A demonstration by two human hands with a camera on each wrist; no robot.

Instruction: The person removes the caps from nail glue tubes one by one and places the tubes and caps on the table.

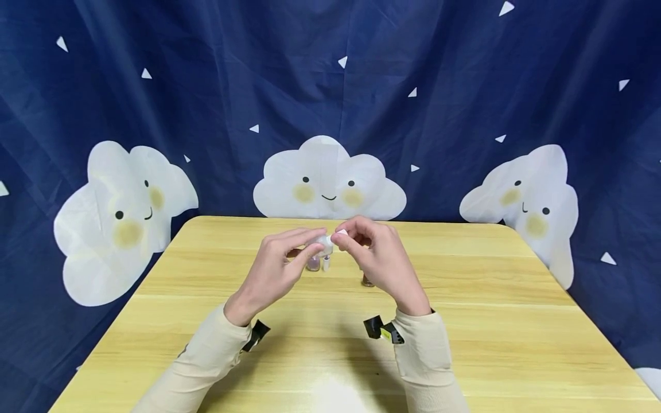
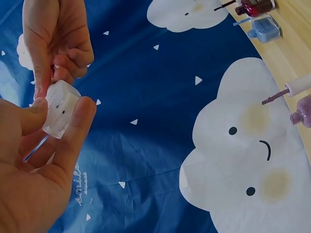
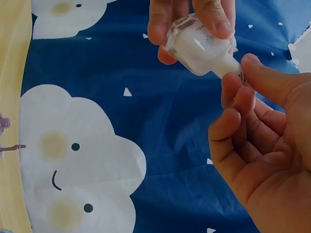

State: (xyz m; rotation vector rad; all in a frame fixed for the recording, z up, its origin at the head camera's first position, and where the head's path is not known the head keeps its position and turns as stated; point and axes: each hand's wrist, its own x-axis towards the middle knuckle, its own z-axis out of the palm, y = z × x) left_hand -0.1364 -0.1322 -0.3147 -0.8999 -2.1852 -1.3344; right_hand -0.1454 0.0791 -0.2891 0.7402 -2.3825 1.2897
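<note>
Above the table, my left hand (image 1: pixel 279 264) holds a small clear bottle of white nail polish (image 3: pixel 197 51) between thumb and fingers. The bottle lies tilted in the right wrist view, its neck end toward my right hand (image 1: pixel 379 258). My right thumb and fingertips pinch the white cap (image 3: pixel 227 66), which is at the bottle's neck. Whether the cap is fully seated I cannot tell. In the left wrist view the bottle (image 2: pixel 60 109) shows its base side, and the cap is hidden behind it.
On the wooden table (image 1: pixel 490 321) stand an uncapped lilac nail polish bottle (image 2: pixel 303 111) and its white cap with brush (image 2: pixel 297 86). A blue polish bottle (image 2: pixel 267 29) and a dark red one (image 2: pixel 257 7) are nearby, brushes out. A blue cloud-print curtain (image 1: pixel 206 86) hangs behind.
</note>
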